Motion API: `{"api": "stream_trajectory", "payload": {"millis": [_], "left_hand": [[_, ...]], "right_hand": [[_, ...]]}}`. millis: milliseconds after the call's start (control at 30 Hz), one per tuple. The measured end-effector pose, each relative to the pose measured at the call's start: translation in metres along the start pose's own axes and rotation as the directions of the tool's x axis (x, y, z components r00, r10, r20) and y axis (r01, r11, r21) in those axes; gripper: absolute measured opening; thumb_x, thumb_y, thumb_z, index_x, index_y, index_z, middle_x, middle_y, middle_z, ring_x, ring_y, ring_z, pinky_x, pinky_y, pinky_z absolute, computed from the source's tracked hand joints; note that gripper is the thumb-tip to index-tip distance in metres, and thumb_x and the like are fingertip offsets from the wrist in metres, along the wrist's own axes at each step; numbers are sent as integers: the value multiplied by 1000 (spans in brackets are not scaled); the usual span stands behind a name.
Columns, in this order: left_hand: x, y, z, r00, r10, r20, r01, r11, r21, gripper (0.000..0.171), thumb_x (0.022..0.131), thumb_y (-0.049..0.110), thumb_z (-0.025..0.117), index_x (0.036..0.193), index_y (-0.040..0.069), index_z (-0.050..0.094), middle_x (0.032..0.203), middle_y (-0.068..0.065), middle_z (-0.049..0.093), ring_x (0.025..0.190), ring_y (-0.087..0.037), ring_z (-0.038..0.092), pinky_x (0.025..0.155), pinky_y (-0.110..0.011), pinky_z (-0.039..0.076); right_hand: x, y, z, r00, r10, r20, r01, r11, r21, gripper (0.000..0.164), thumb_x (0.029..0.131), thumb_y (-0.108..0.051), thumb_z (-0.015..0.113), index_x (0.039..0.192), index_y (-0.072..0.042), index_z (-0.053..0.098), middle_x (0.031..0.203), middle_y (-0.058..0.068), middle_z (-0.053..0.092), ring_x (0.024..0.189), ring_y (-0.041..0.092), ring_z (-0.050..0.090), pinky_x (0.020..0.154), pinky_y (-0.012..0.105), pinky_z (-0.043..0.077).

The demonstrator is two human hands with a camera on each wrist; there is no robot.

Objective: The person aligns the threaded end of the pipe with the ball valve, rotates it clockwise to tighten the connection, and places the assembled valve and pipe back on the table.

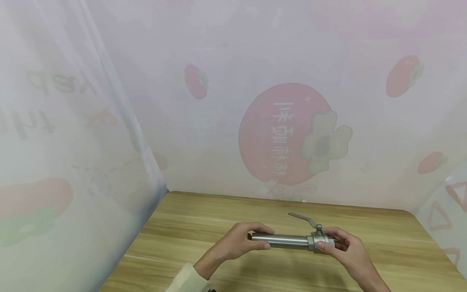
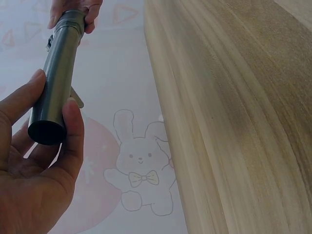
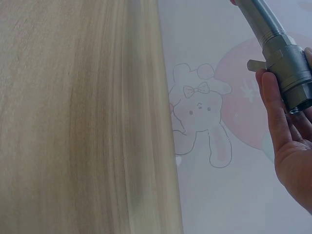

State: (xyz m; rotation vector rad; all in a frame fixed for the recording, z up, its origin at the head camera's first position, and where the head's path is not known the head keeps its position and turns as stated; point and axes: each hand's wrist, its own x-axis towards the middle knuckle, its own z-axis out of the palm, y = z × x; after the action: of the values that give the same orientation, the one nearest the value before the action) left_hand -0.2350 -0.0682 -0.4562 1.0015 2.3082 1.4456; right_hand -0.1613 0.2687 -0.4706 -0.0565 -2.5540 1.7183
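A shiny metal pipe (image 1: pixel 288 240) is joined to a ball valve (image 1: pixel 318 242), and the two are held level above the wooden table. My left hand (image 1: pixel 238 241) grips the pipe's free end between thumb and fingers; the open round mouth of the pipe faces my palm in the left wrist view. At the other end my right hand (image 1: pixel 344 247) holds the valve body, thumb in front and fingers behind. The valve's lever handle (image 1: pixel 303 219) points up and to the left over the pipe. Threads show where pipe meets valve in the right wrist view.
Below the hands lies a wood-grain table (image 1: pixel 189 227) with rounded far corners. Pale curtains (image 1: pixel 204 134) printed with red fruit, a rabbit and lettering rise behind it and along both sides.
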Motion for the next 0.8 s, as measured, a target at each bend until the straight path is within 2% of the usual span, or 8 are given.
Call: {"api": "stream_trajectory", "payload": {"millis": [333, 567, 667, 800], "left_hand": [[0, 1, 0, 1000, -2, 9, 2, 1000, 13, 30, 100, 22, 82, 130, 23, 79, 121, -1, 79, 93, -2, 65, 75, -18, 53], [-1, 2, -1, 999, -45, 30, 45, 999, 7, 27, 108, 33, 72, 133, 26, 77, 125, 3, 77, 94, -5, 68, 76, -21, 56], [-2, 4, -2, 998, -57, 40, 57, 998, 18, 29, 110, 36, 68, 135, 24, 77, 124, 4, 77, 93, -10, 70, 75, -21, 56], [-1, 5, -4, 997, -57, 58, 56, 998, 24, 32, 110, 36, 68, 136, 21, 76, 122, 4, 78, 92, -10, 70, 76, -21, 55]], "right_hand": [[0, -1, 0, 1000, -11, 0, 11, 1000, 10, 49, 101, -23, 81, 143, -2, 66, 128, 11, 77, 98, 10, 74, 82, 27, 62], [-1, -1, 0, 1000, 5, 6, -5, 1000, 0, 50, 101, -24, 81, 143, -3, 66, 131, 12, 76, 99, 11, 74, 83, 28, 62], [-1, -1, 0, 1000, 6, 9, -6, 1000, -2, 49, 101, -24, 81, 143, -3, 66, 132, 13, 75, 99, 11, 74, 83, 28, 62], [-1, -1, -1, 1000, 13, 7, -13, 1000, -3, 49, 101, -25, 81, 143, -3, 66, 133, 13, 75, 100, 11, 73, 83, 27, 61]]}}
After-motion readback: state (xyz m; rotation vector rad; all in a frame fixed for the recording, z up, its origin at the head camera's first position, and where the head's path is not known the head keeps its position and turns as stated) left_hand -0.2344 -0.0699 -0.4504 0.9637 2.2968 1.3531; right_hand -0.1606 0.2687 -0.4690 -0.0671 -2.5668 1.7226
